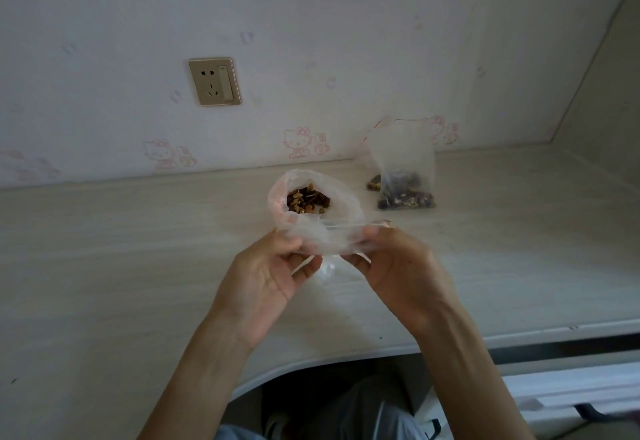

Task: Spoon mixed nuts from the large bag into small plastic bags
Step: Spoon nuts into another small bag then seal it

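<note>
A small clear plastic bag (322,228) is held above the pale desk (138,266), its mouth open toward me, with mixed nuts (307,201) showing inside. My left hand (273,276) pinches the bag's near edge on the left. My right hand (398,266) pinches the same edge on the right. A second clear bag (403,169) with a red zip strip stands upright further back to the right, with nuts in its bottom. No spoon is in view.
The desk meets a wallpapered wall with a power socket (214,82) at the back. A side panel (606,93) closes the right end. The desk's curved front edge (311,367) runs above my lap.
</note>
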The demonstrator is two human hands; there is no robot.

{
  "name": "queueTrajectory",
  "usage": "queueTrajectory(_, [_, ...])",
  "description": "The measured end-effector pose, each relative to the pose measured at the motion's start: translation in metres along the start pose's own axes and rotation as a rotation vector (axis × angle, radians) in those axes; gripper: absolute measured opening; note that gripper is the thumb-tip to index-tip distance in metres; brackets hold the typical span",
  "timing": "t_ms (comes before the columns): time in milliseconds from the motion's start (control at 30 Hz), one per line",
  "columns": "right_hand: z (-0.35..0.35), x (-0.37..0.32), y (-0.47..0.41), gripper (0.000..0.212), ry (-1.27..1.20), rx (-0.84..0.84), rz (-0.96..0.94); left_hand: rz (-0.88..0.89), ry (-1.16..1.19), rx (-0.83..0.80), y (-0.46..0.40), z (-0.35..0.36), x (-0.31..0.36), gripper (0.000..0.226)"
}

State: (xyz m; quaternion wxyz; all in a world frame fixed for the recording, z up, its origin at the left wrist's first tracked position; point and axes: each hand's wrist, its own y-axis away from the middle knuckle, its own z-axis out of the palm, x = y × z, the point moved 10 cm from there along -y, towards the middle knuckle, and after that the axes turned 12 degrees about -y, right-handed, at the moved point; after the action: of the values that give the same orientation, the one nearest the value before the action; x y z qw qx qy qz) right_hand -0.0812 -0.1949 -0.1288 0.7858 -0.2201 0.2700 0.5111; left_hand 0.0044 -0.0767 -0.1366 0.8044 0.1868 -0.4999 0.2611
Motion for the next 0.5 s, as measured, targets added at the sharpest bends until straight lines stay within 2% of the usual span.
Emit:
queueTrajectory(100, [-0.008,-0.011,0.005,0.026,0.272,0.085,-0.114,0.147,-0.272,0.131,0.003,-0.006,0.014,0.041])
queueTrajectory(167, [-0.013,-0.014,0.009,0.016,0.367,0.194,-0.17,0.222,-0.429,0.314,0.008,-0.015,0.021,0.042])
queueTrajectory(233, [-0.018,-0.01,0.012,0.009,0.342,0.297,-0.182,0.295,-0.536,0.485,0.014,-0.02,0.027,0.033])
queueTrajectory(333, [-0.025,-0.01,0.019,0.011,0.328,0.429,-0.204,0.382,-0.532,0.571,0.024,-0.022,0.031,0.013])
queueTrajectory(500, [-0.03,-0.019,0.033,0.015,0.268,0.478,-0.241,0.398,-0.562,0.651,0.043,-0.038,0.027,0.015])
